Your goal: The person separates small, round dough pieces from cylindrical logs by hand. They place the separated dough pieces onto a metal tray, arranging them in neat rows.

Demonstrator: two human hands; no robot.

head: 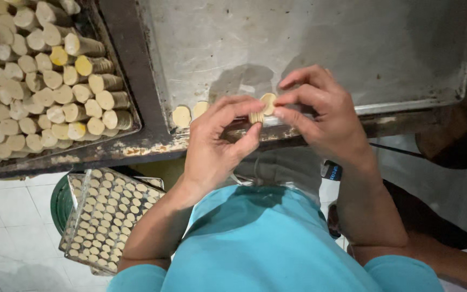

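The left hand (214,143) is pinching a short stack of pale dough discs (257,117) between thumb and curled fingers, closed snugly around its sides, just above the near rim of the big metal tray (352,48). The right hand (320,116) is closing thumb and forefinger on a single round disc (268,103), which is sitting tilted at the top of that stack, as if it is being peeled away. Both hands are touching at the fingertips, so the grip is tight and small.

To do this well, the left hand should be holding the stack only firmly enough to stop it sliding; soft dough looks likely to dent or smear under a hard squeeze. The right fingertips should be working at the disc's edge, lifting it flat rather than bending it, so it is coming away whole.

Two discs (189,114) are already lying on the tray just left of the hands, side by side and close together; keeping an even gap would be making a tidy row. The rest of the tray is bare, dusty metal.

Further left, a second tray (136,116) is holding many dough rolls (49,81) packed closely. Below, by the tiled floor (6,227), a clear box (77,181) is holding rows of small pale pieces, well apart from the hands.
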